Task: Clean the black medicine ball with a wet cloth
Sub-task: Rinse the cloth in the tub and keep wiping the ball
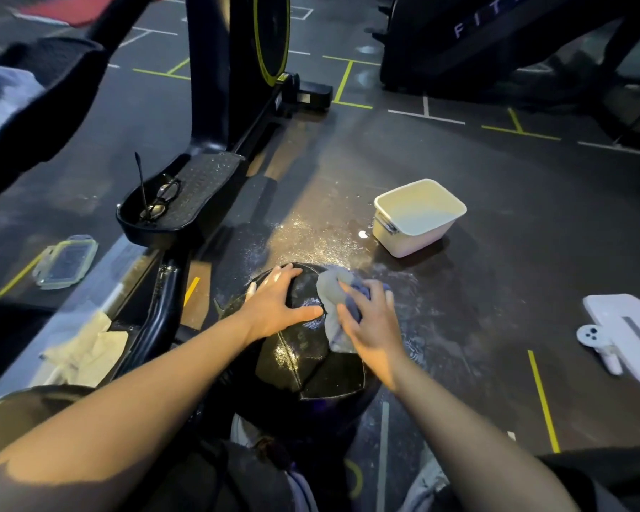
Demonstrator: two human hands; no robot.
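The black medicine ball (303, 367) rests on the dark gym floor right in front of me, its stitched panels glistening. My left hand (278, 304) lies flat on the ball's upper left side, fingers spread, holding nothing. My right hand (370, 323) presses a bunched grey-blue cloth (331, 290) against the ball's upper right side, fingers curled over it. Part of the cloth hangs under my palm and is hidden.
A white tub (418, 216) stands on the wet floor beyond the ball. Its clear lid (65, 262) lies far left. Eyeglasses (161, 201) sit on an exercise machine's pedal (185, 194). A white controller and stand (621, 334) lie right; crumpled paper (85, 352) lies left.
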